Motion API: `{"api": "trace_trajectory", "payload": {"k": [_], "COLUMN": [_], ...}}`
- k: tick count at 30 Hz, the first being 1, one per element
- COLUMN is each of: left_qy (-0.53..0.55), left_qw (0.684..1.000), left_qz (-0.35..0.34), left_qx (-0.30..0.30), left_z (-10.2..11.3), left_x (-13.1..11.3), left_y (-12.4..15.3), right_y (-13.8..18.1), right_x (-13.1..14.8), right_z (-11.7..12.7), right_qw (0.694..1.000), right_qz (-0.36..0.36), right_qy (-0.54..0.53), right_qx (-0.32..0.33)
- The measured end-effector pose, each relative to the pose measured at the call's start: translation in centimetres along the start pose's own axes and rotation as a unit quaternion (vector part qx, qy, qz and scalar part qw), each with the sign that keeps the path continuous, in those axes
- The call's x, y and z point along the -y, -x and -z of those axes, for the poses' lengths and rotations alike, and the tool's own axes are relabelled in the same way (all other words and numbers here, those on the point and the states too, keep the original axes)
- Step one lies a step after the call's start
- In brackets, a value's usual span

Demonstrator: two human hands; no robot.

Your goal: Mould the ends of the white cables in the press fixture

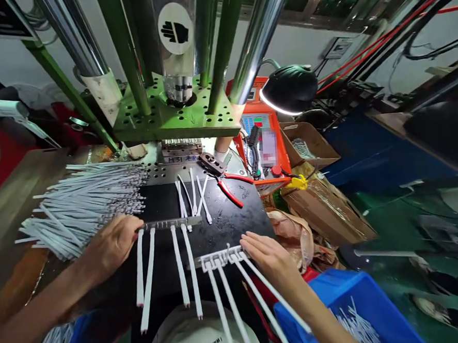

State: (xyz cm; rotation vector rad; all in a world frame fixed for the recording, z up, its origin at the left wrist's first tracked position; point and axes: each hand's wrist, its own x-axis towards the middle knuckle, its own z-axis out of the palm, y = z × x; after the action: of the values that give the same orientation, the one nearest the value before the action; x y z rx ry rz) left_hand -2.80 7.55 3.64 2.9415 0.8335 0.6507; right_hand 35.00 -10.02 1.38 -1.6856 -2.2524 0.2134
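My left hand (115,243) is closed on the left end of a slotted metal bar (163,224), with white cables (182,270) hanging from it toward me. Lower and to the right, a second metal bar (196,264) carries a white moulded strip (220,256) with more white cables (231,300) running down from it. At its right end is my right hand (269,254), fingers together over the bar's end, the thumb hidden. Several loose short white cables (193,194) lie behind the first bar. Red-handled pliers (230,184) rest farther back on the black worktop (250,206).
A big pile of white cables (87,201) covers the left side. Ahead stands a press with a green plate (175,125) and steel columns. A lamp (289,87) lights an orange control box (266,138). Blue bins (360,287) and cartons (327,201) stand to the right.
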Motion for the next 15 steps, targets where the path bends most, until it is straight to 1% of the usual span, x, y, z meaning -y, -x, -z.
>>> {"api": "trace_trajectory", "payload": {"k": [2, 4, 5, 7, 9, 10, 12, 15], "left_qy": [-0.010, -0.028, -0.035, -0.038, -0.040, -0.046, -0.065, -0.059], "left_qw": [1.000, 1.000, 0.999, 0.999, 0.999, 0.998, 0.995, 0.985], "left_qz": [-0.005, -0.006, -0.002, 0.012, 0.027, 0.035, 0.054, 0.105], "left_qx": [-0.006, -0.005, -0.004, 0.004, 0.011, 0.017, 0.044, 0.123], "left_z": [0.4, 0.4, 0.3, -0.2, -0.8, -1.2, -2.0, -3.4], "left_x": [1.4, 2.8, 3.4, 4.7, 5.8, 6.3, 7.3, 9.0], "left_y": [-2.0, -4.4, -5.6, -7.8, -9.9, -10.9, -12.9, -15.9], "right_y": [-2.7, -5.9, -7.7, -11.6, -15.9, -18.1, -22.3, -28.0], "right_x": [1.3, 1.7, 1.6, 0.8, -0.5, -1.3, -3.1, -5.8], "right_z": [0.4, 1.4, 1.9, 2.6, 2.5, 2.3, 1.5, 0.5], "right_qw": [0.998, 0.994, 0.995, 0.998, 0.997, 0.997, 0.997, 0.998], "right_qz": [0.026, 0.054, 0.054, 0.041, 0.044, 0.051, 0.067, 0.040], "right_qy": [-0.029, -0.049, -0.053, -0.054, -0.045, -0.030, 0.007, 0.033], "right_qx": [0.046, 0.081, 0.071, 0.006, -0.048, -0.051, -0.027, -0.019]}}
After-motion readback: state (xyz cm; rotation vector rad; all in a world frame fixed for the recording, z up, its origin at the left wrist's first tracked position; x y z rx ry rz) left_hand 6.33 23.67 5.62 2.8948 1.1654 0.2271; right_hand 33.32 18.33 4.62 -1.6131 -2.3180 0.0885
